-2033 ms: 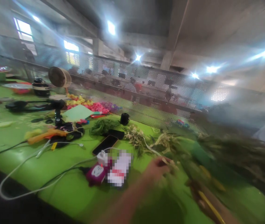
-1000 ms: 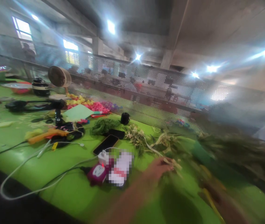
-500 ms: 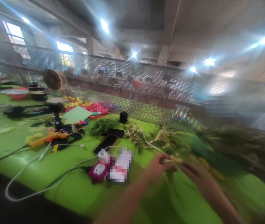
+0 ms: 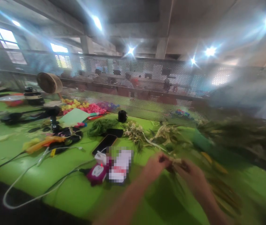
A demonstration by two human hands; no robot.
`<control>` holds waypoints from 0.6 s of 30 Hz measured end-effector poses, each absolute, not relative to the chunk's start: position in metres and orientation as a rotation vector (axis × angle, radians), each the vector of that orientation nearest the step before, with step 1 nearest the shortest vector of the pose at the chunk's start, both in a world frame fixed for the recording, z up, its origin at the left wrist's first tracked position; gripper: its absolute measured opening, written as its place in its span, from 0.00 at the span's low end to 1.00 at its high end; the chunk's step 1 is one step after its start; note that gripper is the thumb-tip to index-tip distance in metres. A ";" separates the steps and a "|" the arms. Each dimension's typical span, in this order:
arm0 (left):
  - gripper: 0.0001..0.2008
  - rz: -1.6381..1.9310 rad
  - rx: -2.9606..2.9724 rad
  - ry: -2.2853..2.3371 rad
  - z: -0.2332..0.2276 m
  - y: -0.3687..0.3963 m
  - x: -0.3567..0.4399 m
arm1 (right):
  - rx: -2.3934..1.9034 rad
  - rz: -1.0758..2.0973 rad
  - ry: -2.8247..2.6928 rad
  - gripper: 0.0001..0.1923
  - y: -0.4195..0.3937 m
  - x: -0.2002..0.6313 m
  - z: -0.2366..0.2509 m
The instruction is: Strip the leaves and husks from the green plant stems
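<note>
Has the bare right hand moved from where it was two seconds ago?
Yes: judged against the boxy purple power socket, the bare right hand has moved leftward and up the picture, closer to the bare left hand.

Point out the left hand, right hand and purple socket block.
Left hand (image 4: 155,165), head view: middle of the hand.
Right hand (image 4: 192,174), head view: middle of the hand.
Purple socket block (image 4: 97,171), head view: its white face.

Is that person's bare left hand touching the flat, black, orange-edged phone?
Apart. The head view shows it: shiny green tabletop shows between the left hand and the phone.
</note>
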State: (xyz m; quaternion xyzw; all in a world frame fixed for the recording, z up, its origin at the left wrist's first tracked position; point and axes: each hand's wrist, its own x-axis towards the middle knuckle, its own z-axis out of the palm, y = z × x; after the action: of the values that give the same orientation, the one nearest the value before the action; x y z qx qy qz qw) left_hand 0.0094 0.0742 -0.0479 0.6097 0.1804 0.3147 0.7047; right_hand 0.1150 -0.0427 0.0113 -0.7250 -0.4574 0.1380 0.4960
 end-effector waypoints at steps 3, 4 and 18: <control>0.10 0.784 1.502 0.461 -0.041 0.073 0.007 | -1.795 0.258 -1.132 0.11 -0.041 0.118 0.006; 0.09 0.800 1.545 0.470 -0.038 0.074 0.005 | -1.804 0.238 -1.135 0.12 -0.041 0.120 0.005; 0.18 0.673 1.581 0.455 -0.023 0.070 0.000 | -1.675 0.396 -1.156 0.13 -0.042 0.125 -0.005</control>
State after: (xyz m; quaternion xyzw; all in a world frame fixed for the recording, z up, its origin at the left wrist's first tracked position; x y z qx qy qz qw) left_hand -0.0002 0.0703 -0.0232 0.6906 0.1986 0.2938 0.6303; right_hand 0.1246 -0.0421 -0.0045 -0.6953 -0.4800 0.1646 0.5090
